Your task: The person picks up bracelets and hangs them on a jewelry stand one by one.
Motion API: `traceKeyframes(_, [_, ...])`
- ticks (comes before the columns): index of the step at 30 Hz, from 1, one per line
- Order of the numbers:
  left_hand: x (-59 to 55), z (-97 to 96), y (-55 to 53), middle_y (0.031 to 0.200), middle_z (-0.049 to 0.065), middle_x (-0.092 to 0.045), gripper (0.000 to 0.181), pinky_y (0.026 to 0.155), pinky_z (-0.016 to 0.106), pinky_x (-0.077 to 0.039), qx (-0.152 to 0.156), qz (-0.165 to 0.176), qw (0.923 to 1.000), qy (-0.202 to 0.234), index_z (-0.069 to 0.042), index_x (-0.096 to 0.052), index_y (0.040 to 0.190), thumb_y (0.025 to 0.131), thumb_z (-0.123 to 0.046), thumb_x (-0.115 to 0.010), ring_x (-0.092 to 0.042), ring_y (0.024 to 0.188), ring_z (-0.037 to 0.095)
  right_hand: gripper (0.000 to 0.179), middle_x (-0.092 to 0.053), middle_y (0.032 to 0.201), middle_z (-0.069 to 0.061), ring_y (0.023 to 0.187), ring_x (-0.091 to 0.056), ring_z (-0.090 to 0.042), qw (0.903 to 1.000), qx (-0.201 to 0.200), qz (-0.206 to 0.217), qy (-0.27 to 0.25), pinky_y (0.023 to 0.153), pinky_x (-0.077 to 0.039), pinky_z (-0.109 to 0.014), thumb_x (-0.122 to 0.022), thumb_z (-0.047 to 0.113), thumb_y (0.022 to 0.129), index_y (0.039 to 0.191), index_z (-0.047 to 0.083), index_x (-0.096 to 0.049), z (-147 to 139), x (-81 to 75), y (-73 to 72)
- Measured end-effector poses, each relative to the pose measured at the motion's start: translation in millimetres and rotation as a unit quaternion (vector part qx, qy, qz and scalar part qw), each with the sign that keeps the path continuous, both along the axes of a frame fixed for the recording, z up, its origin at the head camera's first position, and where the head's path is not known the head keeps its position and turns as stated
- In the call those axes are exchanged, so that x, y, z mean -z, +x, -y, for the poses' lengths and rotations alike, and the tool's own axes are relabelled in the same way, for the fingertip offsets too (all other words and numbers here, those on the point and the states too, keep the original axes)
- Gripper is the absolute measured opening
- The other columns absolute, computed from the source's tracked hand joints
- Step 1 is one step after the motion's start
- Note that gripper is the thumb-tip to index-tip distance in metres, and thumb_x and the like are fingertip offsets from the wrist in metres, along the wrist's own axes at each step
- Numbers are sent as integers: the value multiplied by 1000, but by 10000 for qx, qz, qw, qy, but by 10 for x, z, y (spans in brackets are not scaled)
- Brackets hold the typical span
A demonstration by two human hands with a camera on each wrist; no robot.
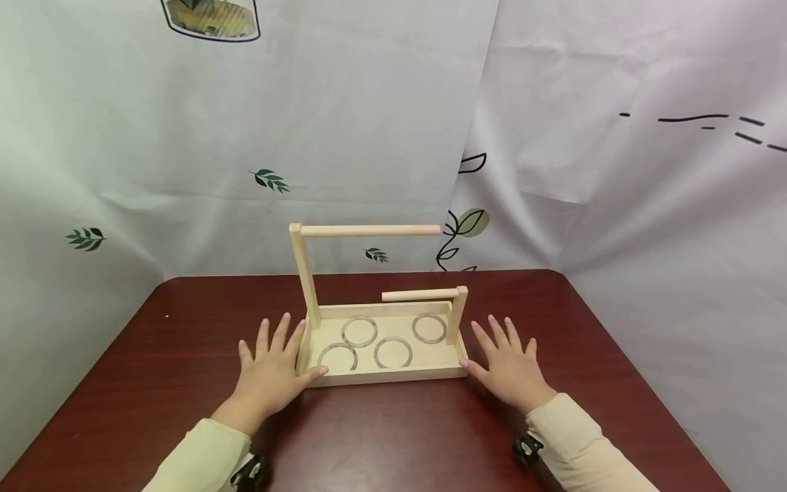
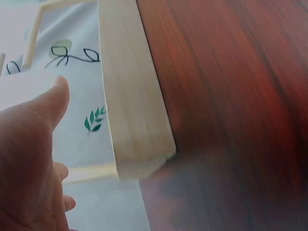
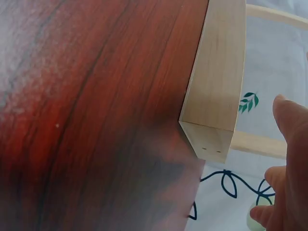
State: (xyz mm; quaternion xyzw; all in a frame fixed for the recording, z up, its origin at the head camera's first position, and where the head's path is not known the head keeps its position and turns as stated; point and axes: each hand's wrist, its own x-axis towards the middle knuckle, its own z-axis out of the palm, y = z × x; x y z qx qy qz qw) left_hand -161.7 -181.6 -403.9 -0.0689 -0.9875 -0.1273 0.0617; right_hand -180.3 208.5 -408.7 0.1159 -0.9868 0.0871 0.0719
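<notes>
A light wooden tray (image 1: pixel 387 375) stands on the table between both hands. Several clear rings (image 1: pixel 393 338) lie flat inside it. From its left end rises a tall post with a long horizontal bar (image 1: pixel 369 231); a shorter post at the right end carries a shorter bar (image 1: pixel 420 295) pointing left. My left hand (image 1: pixel 270 376) is spread beside the left end, its thumb at the front left corner. On the other side my right hand (image 1: pixel 512 369) spreads its fingers, thumb by the front right corner. Neither hand grips anything; the wrist views cannot confirm contact.
The dark red wooden table (image 1: pixel 393 437) has rounded far corners. White printed cloth (image 1: pixel 369 137) hangs behind it and along both sides. A dark device sits at each wrist, below the pale sleeves (image 1: pixel 203 451).
</notes>
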Motion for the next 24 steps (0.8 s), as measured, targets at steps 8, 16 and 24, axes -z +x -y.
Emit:
traceKeyframes(8, [-30,-228,-91,158,20,-17,90,102,75,-6,303,8,9995,26,-9,-30,152,85,-60,-62,-5,143,49,75,-32,153,-19,141,-21,-44,10000,15,21,14,98,-18,-77,-57,57,90,149,14,-40,38,50,-21])
traceKeyframes(16, [-121,-484,-191,158,19,-16,87,105,73,-8,556,122,9983,95,-10,-32,151,86,-59,-62,-5,144,47,72,-37,150,-19,140,-26,-44,9999,-49,-91,-27,96,-23,-76,-58,57,89,146,15,-44,78,104,-20])
traceKeyframes(24, [-123,-710,-344,158,18,-20,86,108,69,-11,763,171,9967,222,-11,-32,151,85,-58,-62,-9,144,46,73,-38,149,-20,140,-26,-44,9999,-37,147,-14,96,-23,-76,-57,58,89,145,13,-45,105,117,-34])
